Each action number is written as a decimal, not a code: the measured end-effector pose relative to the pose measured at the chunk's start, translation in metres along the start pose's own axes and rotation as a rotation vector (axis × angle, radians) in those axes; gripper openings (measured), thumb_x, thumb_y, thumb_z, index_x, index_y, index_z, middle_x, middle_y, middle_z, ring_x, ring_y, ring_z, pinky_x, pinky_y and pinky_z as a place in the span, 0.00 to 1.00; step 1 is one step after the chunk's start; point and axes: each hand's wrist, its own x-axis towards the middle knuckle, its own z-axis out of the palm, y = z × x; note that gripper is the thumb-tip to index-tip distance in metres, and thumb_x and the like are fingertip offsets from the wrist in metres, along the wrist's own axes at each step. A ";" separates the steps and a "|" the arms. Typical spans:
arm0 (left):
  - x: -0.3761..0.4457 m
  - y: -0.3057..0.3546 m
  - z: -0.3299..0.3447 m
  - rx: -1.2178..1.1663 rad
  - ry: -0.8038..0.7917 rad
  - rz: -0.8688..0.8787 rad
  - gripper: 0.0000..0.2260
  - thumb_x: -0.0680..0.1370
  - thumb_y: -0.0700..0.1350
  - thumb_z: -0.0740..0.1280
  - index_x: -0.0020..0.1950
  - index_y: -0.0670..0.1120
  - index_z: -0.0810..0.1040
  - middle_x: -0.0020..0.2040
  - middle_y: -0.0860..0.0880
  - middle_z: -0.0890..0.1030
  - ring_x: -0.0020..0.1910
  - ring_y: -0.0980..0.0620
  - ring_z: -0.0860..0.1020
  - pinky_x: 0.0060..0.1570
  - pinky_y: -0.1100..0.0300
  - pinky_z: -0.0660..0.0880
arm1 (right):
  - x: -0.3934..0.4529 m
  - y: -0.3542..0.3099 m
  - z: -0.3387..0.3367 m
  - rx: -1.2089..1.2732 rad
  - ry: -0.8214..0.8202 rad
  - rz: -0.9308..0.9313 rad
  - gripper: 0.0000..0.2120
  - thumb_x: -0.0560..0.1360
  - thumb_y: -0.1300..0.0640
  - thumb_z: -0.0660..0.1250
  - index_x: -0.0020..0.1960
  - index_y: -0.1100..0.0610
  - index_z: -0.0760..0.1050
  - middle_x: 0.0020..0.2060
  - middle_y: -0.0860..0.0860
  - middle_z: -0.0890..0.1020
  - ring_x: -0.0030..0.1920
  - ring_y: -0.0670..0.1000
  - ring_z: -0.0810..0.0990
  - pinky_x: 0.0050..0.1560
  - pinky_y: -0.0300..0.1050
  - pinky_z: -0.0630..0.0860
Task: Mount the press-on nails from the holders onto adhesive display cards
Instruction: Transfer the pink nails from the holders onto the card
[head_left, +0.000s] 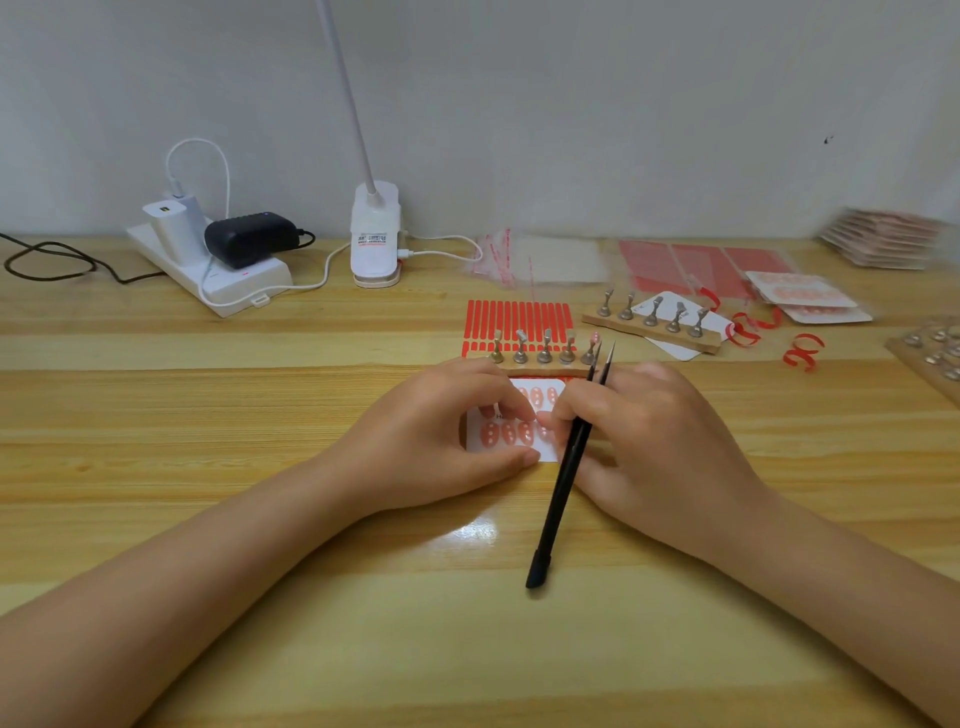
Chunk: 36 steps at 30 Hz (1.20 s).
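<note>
A white display card (480, 451) with several pink press-on nails (509, 434) lies on the table between my hands. My left hand (441, 436) rests on the card, its thumb at the lower edge and its fingertips on the nails. My right hand (654, 441) holds black tweezers (563, 467) and its fingertips press a nail on the card. Just behind the card stands a wooden holder strip (543, 368) with several metal nail stands; the rightmost stand carries a pink nail (595, 338). A second holder strip (652, 327) sits farther right.
A red adhesive strip sheet (519, 317) lies behind the near holder. Clear bags (540, 260), red sheets (701, 267), packed cards (802, 299) and curled red liners (802, 351) fill the back right. A lamp base (375, 234) and power strip (218, 270) stand at the back left.
</note>
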 end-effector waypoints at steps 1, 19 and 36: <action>0.000 0.000 0.000 -0.001 0.001 0.000 0.11 0.69 0.51 0.71 0.48 0.47 0.81 0.45 0.51 0.79 0.46 0.55 0.75 0.47 0.55 0.73 | 0.000 -0.001 -0.001 0.007 -0.005 -0.001 0.08 0.62 0.64 0.74 0.37 0.56 0.77 0.30 0.49 0.78 0.31 0.53 0.76 0.38 0.47 0.70; -0.002 0.005 -0.002 0.158 0.029 0.044 0.11 0.70 0.54 0.68 0.48 0.50 0.79 0.42 0.57 0.78 0.43 0.59 0.74 0.41 0.63 0.71 | -0.009 -0.005 -0.006 0.083 -0.088 0.083 0.04 0.68 0.56 0.67 0.38 0.54 0.72 0.30 0.47 0.76 0.32 0.49 0.70 0.41 0.43 0.65; 0.073 0.011 -0.005 0.249 0.002 -0.118 0.18 0.71 0.54 0.71 0.58 0.48 0.78 0.51 0.53 0.78 0.50 0.54 0.74 0.51 0.57 0.72 | 0.020 0.050 -0.006 0.359 0.125 0.353 0.20 0.69 0.58 0.74 0.36 0.46 0.61 0.46 0.43 0.80 0.51 0.43 0.78 0.52 0.39 0.71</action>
